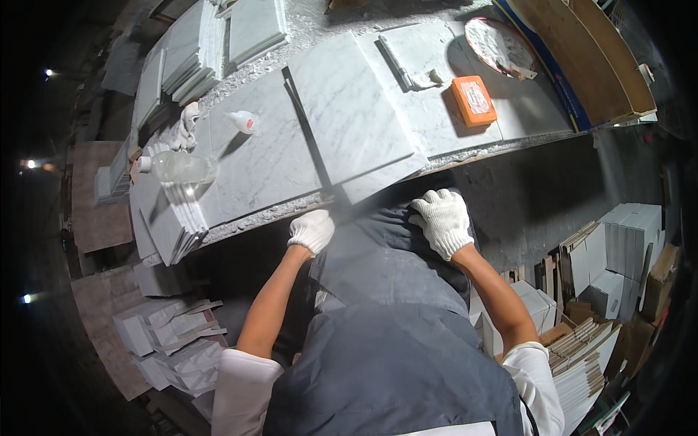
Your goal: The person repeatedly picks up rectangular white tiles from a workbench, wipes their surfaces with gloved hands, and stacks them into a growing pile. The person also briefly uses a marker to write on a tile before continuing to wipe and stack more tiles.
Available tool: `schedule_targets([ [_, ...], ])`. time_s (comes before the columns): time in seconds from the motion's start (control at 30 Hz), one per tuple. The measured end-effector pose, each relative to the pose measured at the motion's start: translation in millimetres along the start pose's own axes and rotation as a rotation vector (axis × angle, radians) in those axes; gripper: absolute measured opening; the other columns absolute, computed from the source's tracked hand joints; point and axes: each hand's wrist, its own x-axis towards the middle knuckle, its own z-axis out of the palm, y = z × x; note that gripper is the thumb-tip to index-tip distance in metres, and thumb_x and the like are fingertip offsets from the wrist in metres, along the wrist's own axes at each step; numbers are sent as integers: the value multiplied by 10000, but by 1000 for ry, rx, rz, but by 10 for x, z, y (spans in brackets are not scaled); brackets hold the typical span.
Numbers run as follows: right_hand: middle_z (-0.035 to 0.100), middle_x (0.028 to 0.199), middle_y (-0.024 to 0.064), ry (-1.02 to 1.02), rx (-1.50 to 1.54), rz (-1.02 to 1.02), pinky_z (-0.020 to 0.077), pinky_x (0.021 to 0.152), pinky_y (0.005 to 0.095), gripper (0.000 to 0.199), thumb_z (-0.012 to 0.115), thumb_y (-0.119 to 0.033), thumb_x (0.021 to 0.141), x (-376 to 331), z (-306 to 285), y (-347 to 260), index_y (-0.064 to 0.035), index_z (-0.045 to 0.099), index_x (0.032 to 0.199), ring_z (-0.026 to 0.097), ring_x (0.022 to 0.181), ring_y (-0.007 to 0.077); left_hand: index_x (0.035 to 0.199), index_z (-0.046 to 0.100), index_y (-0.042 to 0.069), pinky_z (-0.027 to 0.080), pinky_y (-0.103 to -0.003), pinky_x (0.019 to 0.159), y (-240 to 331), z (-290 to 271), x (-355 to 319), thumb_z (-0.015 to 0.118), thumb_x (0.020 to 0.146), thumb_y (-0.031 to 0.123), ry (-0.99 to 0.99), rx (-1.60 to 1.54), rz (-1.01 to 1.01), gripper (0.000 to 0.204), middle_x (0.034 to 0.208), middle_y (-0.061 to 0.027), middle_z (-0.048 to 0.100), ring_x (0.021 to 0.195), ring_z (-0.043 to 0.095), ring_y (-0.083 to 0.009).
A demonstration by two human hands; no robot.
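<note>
Both my hands wear white knit gloves and are below the near edge of the workbench. My left hand [313, 231] is curled closed beside my grey apron [392, 265], just under the bench edge; whatever is in its fingers is hidden. On the dark cloth over my leg rests my right hand [442, 221], back up, thumb apart and fingers slightly bent, with nothing seen in it. In front of them lies a large white marble tile [352, 109] with grey veins, set over other tiles, one corner overhanging the edge.
On the bench are an orange box [474, 101], a bowl of white powder [498, 45], a clear bottle [182, 168], a small squeeze bottle [243, 121] and stacked tiles [193, 54]. An open cardboard box [596, 58] stands far right. White boxes [625, 240] stand at lower right.
</note>
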Motion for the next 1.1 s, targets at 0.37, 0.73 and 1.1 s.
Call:
schedule_targets([
  [0.37,709,930,112,-202,-16,-91,514,784,409,109,688,-220,901,-36,-163,42,-144,762,929,681,907,294,826,721,100,543,-466,622,317,-714,-643,525,1002,452,102,-151,107,439,776,-150,714,720,711,-356],
  [0.73,720,889,111,-246,79,-215,548,719,419,220,721,-328,910,-213,-322,-8,-116,760,949,698,837,306,729,695,136,513,-439,576,336,-577,-930,594,973,409,176,-42,254,379,694,-102,684,640,678,-316],
  [1.1,690,1112,143,109,446,53,543,884,426,376,795,-249,853,-57,-535,-76,-102,704,1187,671,1015,338,708,653,119,491,-445,545,289,-643,-801,612,966,398,168,-15,345,382,641,-112,644,591,650,-317],
])
